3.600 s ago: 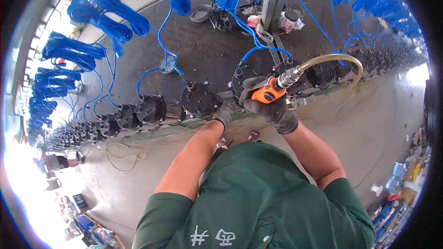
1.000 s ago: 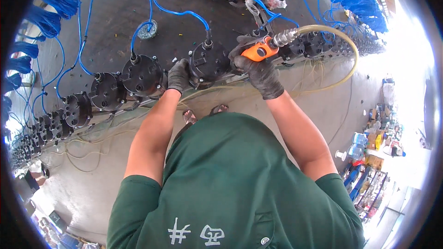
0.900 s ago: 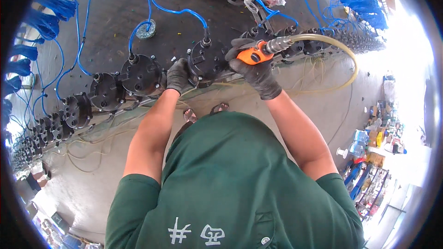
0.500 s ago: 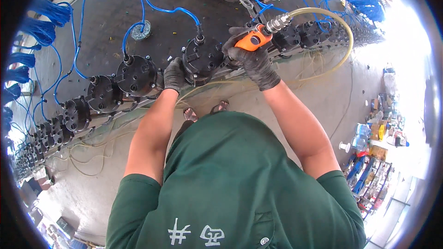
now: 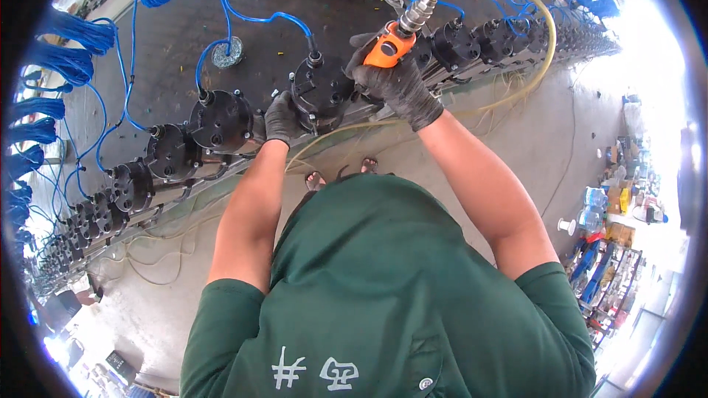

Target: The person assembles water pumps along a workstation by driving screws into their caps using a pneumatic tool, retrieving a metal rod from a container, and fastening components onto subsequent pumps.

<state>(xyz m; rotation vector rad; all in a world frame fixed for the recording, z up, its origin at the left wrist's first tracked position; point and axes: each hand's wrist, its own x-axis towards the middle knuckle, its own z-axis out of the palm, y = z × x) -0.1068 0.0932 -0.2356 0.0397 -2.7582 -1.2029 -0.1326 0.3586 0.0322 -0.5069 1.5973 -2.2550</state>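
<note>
My right hand (image 5: 394, 81), in a dark grey glove, is closed round an orange air tool (image 5: 389, 49). A metal coupling (image 5: 417, 15) joins this tool to a clear yellowish hose (image 5: 549, 37) that loops to the right. The tool is just right of a black round-capped cylinder (image 5: 318, 92), pump-like, with a blue cable (image 5: 284, 15) rising from its cap. My gloved left hand (image 5: 280, 119) grips the left side of that cylinder; its fingertips are partly hidden. Left of it stands a similar cylinder (image 5: 221, 121).
More capped cylinders (image 5: 133, 186) line the edge of the dark worktop (image 5: 258, 51) on both sides. Coiled blue cables (image 5: 70, 66) hang at left and upper right. A small round tin (image 5: 227, 51) stands on the worktop. Hoses (image 5: 162, 280) lie on the floor. Cluttered shelves (image 5: 605, 273) stand at right.
My right hand and the orange tool have shifted slightly left and away from me, nearer the gripped cylinder. My left hand stays at that cylinder's side. The whole view has turned a little.
</note>
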